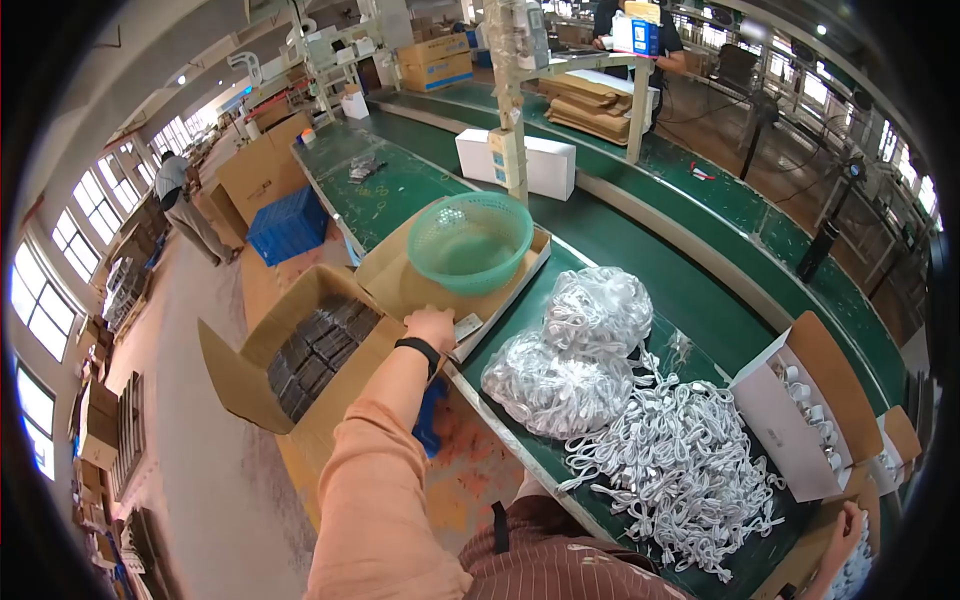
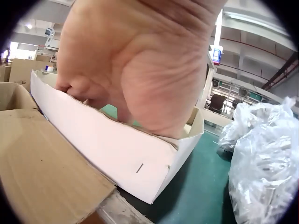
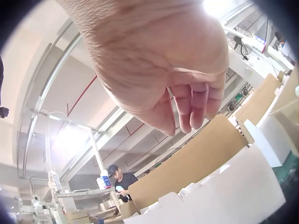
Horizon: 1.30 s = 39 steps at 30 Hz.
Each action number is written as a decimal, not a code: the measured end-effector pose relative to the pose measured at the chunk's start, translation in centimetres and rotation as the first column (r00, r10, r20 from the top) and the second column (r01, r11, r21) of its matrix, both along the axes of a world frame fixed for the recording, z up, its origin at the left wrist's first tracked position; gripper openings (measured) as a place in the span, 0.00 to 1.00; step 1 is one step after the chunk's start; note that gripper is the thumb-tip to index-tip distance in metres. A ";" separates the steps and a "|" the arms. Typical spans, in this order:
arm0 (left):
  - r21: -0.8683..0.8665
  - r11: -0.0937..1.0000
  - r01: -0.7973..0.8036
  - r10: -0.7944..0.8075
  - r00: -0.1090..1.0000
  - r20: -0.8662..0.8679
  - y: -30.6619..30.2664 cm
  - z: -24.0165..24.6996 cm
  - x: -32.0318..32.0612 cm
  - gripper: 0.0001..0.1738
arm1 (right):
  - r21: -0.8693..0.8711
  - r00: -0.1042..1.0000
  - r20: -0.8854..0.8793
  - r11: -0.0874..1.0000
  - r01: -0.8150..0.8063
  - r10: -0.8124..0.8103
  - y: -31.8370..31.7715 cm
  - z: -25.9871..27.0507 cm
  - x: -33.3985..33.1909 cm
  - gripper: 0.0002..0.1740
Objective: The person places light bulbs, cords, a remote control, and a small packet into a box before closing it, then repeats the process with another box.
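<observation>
My left hand [image 1: 430,328] is at the near edge of a shallow cardboard box [image 1: 385,268] that holds a green mesh basket [image 1: 470,240]. In the left wrist view, the left hand [image 2: 135,70] reaches over the white box wall [image 2: 117,154]; its fingertips are hidden inside, so a hold cannot be made out. At the head view's lower right edge is my right hand [image 1: 846,535], beside an open carton with white pieces. The right wrist view shows the right hand [image 3: 163,65] with fingers hanging loosely bent, holding nothing, above a white box [image 3: 224,191] with a brown flap.
Bagged white cables [image 1: 598,310] and a loose cable pile [image 1: 690,460] lie on the green bench. A white box of round white parts [image 1: 800,410] stands right of them. Left of the bench, an open carton [image 1: 370,370] contains dark packs. Other people are farther off.
</observation>
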<state>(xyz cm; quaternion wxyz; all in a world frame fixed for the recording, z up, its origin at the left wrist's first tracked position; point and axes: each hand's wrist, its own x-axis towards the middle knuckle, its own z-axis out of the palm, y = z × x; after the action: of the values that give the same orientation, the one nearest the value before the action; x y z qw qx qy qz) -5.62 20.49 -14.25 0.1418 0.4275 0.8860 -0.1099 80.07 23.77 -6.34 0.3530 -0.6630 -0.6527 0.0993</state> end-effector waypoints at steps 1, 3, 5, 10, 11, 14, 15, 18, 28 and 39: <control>0.025 1.000 0.019 -0.019 1.000 -0.006 0.2 -0.1 -0.1 0.33 | -0.005 1.000 0.005 1.000 -0.005 0.005 -0.1 -0.1 0.1 0.11; 0.067 0.983 0.170 -0.169 0.985 -0.022 0.7 -1.9 -1.9 0.30 | -0.011 1.000 -0.003 1.000 0.011 -0.011 -0.4 -0.6 0.3 0.12; 0.091 0.972 0.219 -0.219 0.976 -0.006 0.4 -1.5 -2.0 0.29 | 0.009 1.000 0.016 1.000 0.007 -0.007 -0.1 -1.2 0.7 0.12; 0.317 0.932 0.173 -0.148 0.984 -0.103 -0.7 -1.6 -0.7 0.25 | 0.098 1.000 -0.004 0.995 -0.030 0.030 0.2 -0.5 -2.6 0.10; 0.357 0.922 0.148 -0.125 0.988 -0.087 -0.9 -0.8 -0.1 0.27 | 0.021 0.993 0.113 0.999 0.025 -0.027 -1.1 2.5 -6.1 0.12; 0.390 0.911 0.135 -0.108 0.990 -0.091 -0.9 -0.8 0.1 0.25 | 0.072 0.979 0.203 0.997 0.010 -0.024 0.0 3.2 -7.2 0.13; 0.406 0.906 0.121 -0.105 0.993 -0.061 -0.1 -2.4 -0.9 0.22 | 0.080 0.979 0.204 0.997 -0.014 -0.003 0.3 3.2 -7.5 0.13; 0.537 0.843 0.021 -0.022 1.000 -0.004 -0.4 -2.5 -0.4 0.18 | 0.098 0.950 0.312 0.994 -0.053 0.019 0.5 4.1 -9.0 0.13; 0.986 0.035 -0.163 0.338 0.930 0.142 -10.6 2.3 -9.1 0.09 | 0.162 0.948 0.275 0.965 -0.208 0.158 0.6 7.8 -11.4 0.11; 0.029 0.843 -0.538 0.536 0.843 0.042 -26.5 -4.6 -19.3 0.19 | 0.135 0.735 0.676 0.974 -0.184 0.045 2.6 9.8 -17.4 0.10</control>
<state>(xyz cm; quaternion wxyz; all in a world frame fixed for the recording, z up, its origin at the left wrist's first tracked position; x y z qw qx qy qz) -24.91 -5.98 -18.87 0.1725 0.1670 0.9699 -0.0414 62.66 26.39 3.45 0.1511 -0.5754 -0.7817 -0.1870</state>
